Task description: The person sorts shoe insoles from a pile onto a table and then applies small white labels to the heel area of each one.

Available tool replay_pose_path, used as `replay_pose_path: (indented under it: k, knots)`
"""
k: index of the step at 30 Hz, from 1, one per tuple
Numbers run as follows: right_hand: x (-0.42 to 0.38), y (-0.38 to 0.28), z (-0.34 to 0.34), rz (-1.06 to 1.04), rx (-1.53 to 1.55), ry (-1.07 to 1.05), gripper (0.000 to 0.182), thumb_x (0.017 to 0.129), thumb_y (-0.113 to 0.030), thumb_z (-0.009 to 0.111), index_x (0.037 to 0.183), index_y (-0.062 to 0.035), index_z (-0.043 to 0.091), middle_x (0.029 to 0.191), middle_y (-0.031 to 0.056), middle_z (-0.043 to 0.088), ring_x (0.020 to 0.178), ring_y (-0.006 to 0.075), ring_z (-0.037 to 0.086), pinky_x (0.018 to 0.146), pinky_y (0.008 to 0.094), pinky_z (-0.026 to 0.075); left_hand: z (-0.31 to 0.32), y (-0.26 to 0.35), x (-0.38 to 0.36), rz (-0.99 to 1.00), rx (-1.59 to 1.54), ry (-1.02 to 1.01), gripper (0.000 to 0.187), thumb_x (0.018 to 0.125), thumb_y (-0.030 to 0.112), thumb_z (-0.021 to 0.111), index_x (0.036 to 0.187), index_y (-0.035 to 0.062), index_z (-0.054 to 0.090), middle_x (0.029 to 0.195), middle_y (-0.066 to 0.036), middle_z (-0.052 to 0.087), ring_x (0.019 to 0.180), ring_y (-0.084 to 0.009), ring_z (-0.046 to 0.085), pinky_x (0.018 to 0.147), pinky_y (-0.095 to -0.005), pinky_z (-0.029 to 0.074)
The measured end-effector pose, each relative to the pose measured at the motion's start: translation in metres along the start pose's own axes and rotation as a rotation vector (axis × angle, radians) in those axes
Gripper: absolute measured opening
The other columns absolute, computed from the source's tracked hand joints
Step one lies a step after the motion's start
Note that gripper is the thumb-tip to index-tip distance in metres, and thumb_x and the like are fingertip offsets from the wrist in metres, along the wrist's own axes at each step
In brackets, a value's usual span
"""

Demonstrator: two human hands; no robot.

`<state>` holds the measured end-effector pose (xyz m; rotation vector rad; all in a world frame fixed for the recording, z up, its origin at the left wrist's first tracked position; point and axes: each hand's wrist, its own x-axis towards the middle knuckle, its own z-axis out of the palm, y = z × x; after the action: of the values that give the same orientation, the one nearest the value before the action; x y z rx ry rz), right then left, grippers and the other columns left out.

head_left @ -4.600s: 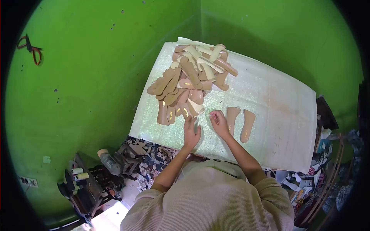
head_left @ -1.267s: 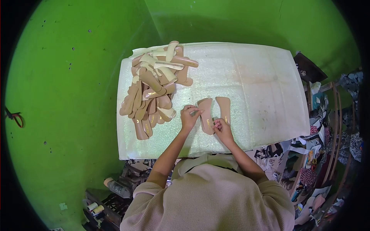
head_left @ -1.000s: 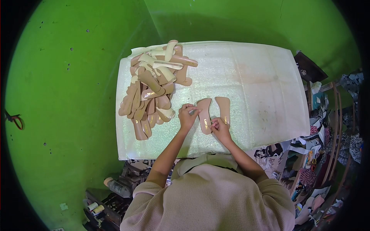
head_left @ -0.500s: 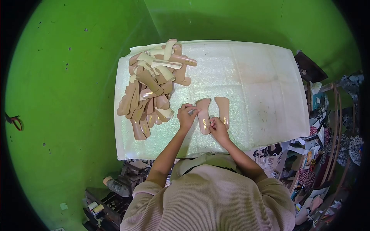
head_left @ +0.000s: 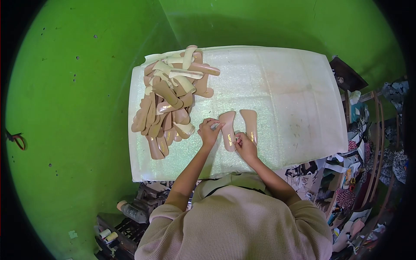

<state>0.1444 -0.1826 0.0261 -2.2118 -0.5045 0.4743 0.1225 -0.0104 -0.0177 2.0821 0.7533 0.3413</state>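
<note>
In front of me a beige shoe insole (head_left: 227, 126) with gold "THE LADY'S" lettering lies flat on the white-covered table (head_left: 294, 108). My left hand (head_left: 209, 131) pinches its left edge around the middle, thumb and fingertips closed. Lower down, on its right edge, my right hand (head_left: 245, 146) has its fingers closed, partly hiding the edge. Just to the right lies a second insole (head_left: 248, 119) of the same kind, its lower part beside my right hand. A loose heap of insoles (head_left: 167, 97) covers the table's left side, some with pale undersides up.
Green walls (head_left: 78, 108) stand to the left and behind the table. On the right, a wooden rack (head_left: 377, 143) is crammed with fabric scraps. Thread spools (head_left: 108, 236) and a plastic bottle (head_left: 130, 211) are at the lower left, below table level.
The view has shifted very slightly. Both hands stay at the edges of the same insole, with hardly any movement.
</note>
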Motion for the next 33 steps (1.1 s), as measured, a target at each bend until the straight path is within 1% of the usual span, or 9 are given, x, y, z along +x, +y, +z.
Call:
replay_pose_path:
  k: [3, 6, 9, 17, 21, 24, 27, 29, 33]
  knots:
    - [-0.001, -0.003, -0.001, -0.048, -0.083, 0.026, 0.025, 0.075, -0.009, 0.06, 0.099, -0.0077, 0.051, 0.077, 0.0067, 0.056, 0.07, 0.0212, 0.057, 0.061, 0.033, 0.045, -0.001, 0.003, -0.001, -0.01, 0.009, 0.003, 0.027, 0.065, 0.037, 0.073, 0.081, 0.0165, 0.068, 0.097, 0.0, 0.057, 0.099, -0.0227, 0.045, 0.084, -0.0379, 0.027]
    - [0.001, 0.004, 0.005, -0.152, -0.163, 0.085, 0.027, 0.074, -0.01, 0.062, 0.099, -0.0089, 0.051, 0.074, 0.0051, 0.054, 0.066, 0.0191, 0.055, 0.059, 0.0316, 0.044, 0.0, 0.007, -0.002, -0.019, 0.046, 0.027, 0.027, 0.064, 0.037, 0.073, 0.082, 0.017, 0.068, 0.098, 0.0, 0.057, 0.099, -0.0228, 0.045, 0.084, -0.0374, 0.027]
    - [0.001, 0.002, 0.004, -0.181, -0.194, 0.09, 0.028, 0.073, -0.01, 0.061, 0.1, -0.0095, 0.052, 0.074, 0.0053, 0.054, 0.067, 0.0195, 0.056, 0.06, 0.0316, 0.045, 0.001, 0.008, -0.003, -0.02, 0.066, 0.043, 0.028, 0.064, 0.038, 0.073, 0.082, 0.0174, 0.067, 0.098, 0.0, 0.056, 0.098, -0.023, 0.046, 0.084, -0.0374, 0.027]
    - [0.001, 0.011, 0.011, -0.295, -0.298, 0.167, 0.026, 0.073, -0.012, 0.06, 0.099, -0.0125, 0.056, 0.084, 0.0054, 0.054, 0.075, 0.0211, 0.057, 0.063, 0.0328, 0.046, 0.004, 0.009, -0.004, 0.012, 0.12, 0.084, 0.03, 0.064, 0.035, 0.073, 0.087, 0.0183, 0.064, 0.097, -0.001, 0.056, 0.095, -0.0239, 0.046, 0.082, -0.038, 0.028]
    - [-0.001, 0.006, 0.007, -0.297, -0.358, 0.14, 0.025, 0.072, -0.013, 0.06, 0.097, -0.0131, 0.058, 0.086, 0.0052, 0.052, 0.079, 0.022, 0.055, 0.064, 0.0344, 0.046, 0.004, 0.016, -0.005, 0.018, 0.098, 0.112, 0.026, 0.066, 0.033, 0.072, 0.086, 0.0186, 0.063, 0.1, -0.001, 0.054, 0.097, -0.0246, 0.044, 0.081, -0.0396, 0.027]
    - [-0.002, 0.01, 0.012, -0.25, -0.374, 0.105, 0.025, 0.071, -0.014, 0.06, 0.095, -0.0178, 0.058, 0.085, 0.0019, 0.049, 0.085, 0.0202, 0.053, 0.068, 0.0392, 0.038, 0.001, 0.021, -0.005, 0.064, 0.127, 0.098, 0.022, 0.067, 0.03, 0.07, 0.085, 0.0201, 0.064, 0.105, 0.0, 0.051, 0.101, -0.0243, 0.041, 0.082, -0.041, 0.025]
    - [-0.002, 0.009, 0.013, -0.267, -0.413, 0.129, 0.023, 0.071, -0.014, 0.061, 0.093, -0.0168, 0.059, 0.083, 0.0021, 0.048, 0.084, 0.0197, 0.051, 0.067, 0.0394, 0.038, 0.0, 0.023, -0.007, 0.112, 0.19, 0.041, 0.018, 0.069, 0.028, 0.068, 0.086, 0.0218, 0.065, 0.109, -0.001, 0.048, 0.105, -0.0245, 0.037, 0.083, -0.0426, 0.022]
    - [-0.002, 0.005, 0.01, -0.297, -0.443, 0.134, 0.023, 0.071, -0.012, 0.06, 0.094, -0.015, 0.059, 0.084, 0.0043, 0.049, 0.082, 0.0214, 0.053, 0.065, 0.0371, 0.042, -0.001, 0.025, -0.007, 0.118, 0.216, 0.027, 0.016, 0.07, 0.027, 0.067, 0.085, 0.0227, 0.066, 0.11, -0.001, 0.047, 0.107, -0.0248, 0.035, 0.083, -0.0435, 0.021]
    - [-0.002, 0.001, 0.007, -0.29, -0.426, 0.134, 0.023, 0.071, -0.01, 0.059, 0.093, -0.0132, 0.059, 0.085, 0.0061, 0.05, 0.081, 0.0224, 0.053, 0.065, 0.0354, 0.044, 0.0, 0.022, -0.009, 0.134, 0.198, 0.06, 0.013, 0.072, 0.027, 0.066, 0.083, 0.0221, 0.067, 0.112, -0.002, 0.047, 0.108, -0.0259, 0.035, 0.084, -0.0445, 0.021]
